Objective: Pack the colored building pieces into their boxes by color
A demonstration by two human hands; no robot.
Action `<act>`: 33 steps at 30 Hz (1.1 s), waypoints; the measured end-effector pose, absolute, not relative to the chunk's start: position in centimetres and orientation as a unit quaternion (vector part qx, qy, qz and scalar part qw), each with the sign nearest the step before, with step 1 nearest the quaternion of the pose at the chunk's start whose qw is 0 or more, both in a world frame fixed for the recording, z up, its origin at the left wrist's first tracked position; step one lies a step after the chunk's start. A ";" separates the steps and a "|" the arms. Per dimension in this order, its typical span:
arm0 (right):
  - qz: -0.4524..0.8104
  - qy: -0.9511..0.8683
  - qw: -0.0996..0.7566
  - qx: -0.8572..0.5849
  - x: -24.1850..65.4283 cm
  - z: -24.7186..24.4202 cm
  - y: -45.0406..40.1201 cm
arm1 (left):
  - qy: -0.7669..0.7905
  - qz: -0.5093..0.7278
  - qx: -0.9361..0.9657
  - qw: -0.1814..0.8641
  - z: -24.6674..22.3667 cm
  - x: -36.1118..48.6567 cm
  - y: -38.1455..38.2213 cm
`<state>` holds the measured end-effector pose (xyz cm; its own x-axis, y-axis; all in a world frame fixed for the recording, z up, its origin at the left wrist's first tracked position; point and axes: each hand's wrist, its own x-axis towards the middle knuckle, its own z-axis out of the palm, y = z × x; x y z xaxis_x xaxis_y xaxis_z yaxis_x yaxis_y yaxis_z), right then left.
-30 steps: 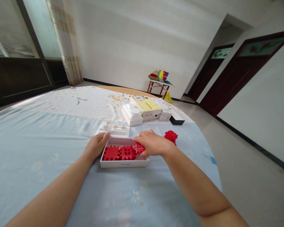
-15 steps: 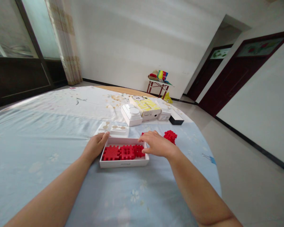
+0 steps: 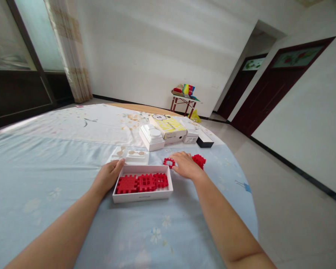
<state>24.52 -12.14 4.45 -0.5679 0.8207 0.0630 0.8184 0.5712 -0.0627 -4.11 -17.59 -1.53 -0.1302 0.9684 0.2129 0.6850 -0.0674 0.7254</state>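
Note:
My left hand (image 3: 108,175) is closed on the left end of a shallow white box (image 3: 142,197). Inside lie interlocking red plastic building blocks: a solid square (image 3: 127,184), a window-shaped one (image 3: 146,183) and another openwork piece (image 3: 161,181) at the right. Just beyond the box's far right corner, my right hand (image 3: 187,165) has its fingers around the right edge of a red frame-shaped block (image 3: 168,163); its fingertips are partly hidden. Past this hand sits a small pile of red blocks (image 3: 199,161), partly covered by it.
White packaging inserts (image 3: 134,156) lie behind the box. Farther back stand a white stepped box (image 3: 152,137), a yellow-and-white carton (image 3: 169,127), a small white box (image 3: 190,137) and a black-sided tray (image 3: 205,140). The round table's cloth (image 3: 156,231) curves away at the right.
My right hand has moved from over the white box's right end to the frame-shaped block beyond it. That block is now more visible. My left hand stays at the box.

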 end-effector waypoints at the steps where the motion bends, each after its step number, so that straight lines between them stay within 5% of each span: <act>1: 0.010 -0.889 0.034 -0.457 24.3 4.1 -12.1 | 0.656 0.368 0.629 0.194 -1.5 -4.1 -17.6; 12: -0.038 -0.875 -0.044 -0.481 22.9 2.3 -11.1 | 0.662 0.376 0.616 0.201 -1.1 -3.8 -17.9; 23: 0.003 -0.909 0.069 -0.410 25.2 7.6 -13.8 | 0.658 0.369 0.626 0.194 -1.4 -4.0 -17.7; 33: -0.048 -0.935 0.005 -0.351 22.1 7.3 -17.3 | 0.662 0.369 0.619 0.203 -1.1 -3.8 -17.9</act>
